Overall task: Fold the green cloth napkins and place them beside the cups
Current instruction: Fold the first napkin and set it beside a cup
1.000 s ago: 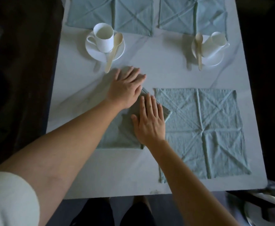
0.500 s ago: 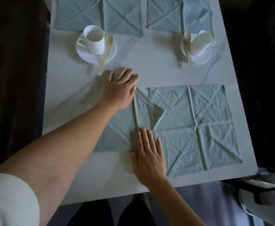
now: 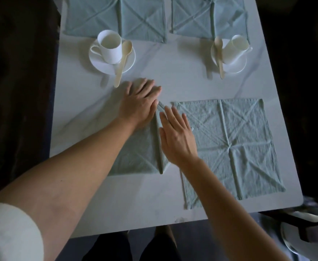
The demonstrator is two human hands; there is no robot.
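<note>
Head view showed our left fingers (image 3: pixel 146 87) straight and close together, palm down, with the left hand (image 3: pixel 141 108) pressing the far end of the part-folded napkin (image 3: pixel 139 157). We could not tell whether cloth or bare surface lay under the fingertips. Our right fingers (image 3: pixel 173 115) were straight too and slightly fanned. The right hand (image 3: pixel 177 138) lay flat just beside the left one, on the right side of the raised crease that ran down the middle of that napkin. Neither hand gripped anything.

The part-folded napkin sat on the near left half of the white surface (image 3: pixel 173 72), its straight edge towards us. Just to its right lay an unfolded napkin (image 3: pixel 239 147), flat, square and creased; our right hand covered the gap between them, so we could not tell if they touched.

Beyond the left hand stood an upright white cup (image 3: pixel 111 48) on a saucer (image 3: pixel 97 63), with a pale spoon (image 3: pixel 123 63) leaning off the rim towards our fingertips. On the far right, a second cup (image 3: pixel 237 46) was tipped over on its saucer (image 3: pixel 235 66) beside another spoon (image 3: pixel 219 55). Two more flat napkins (image 3: pixel 97 17) (image 3: pixel 227 16) lay at the far edge, behind the cups. A white sleeve (image 3: pixel 9 232) covered our left upper arm.
</note>
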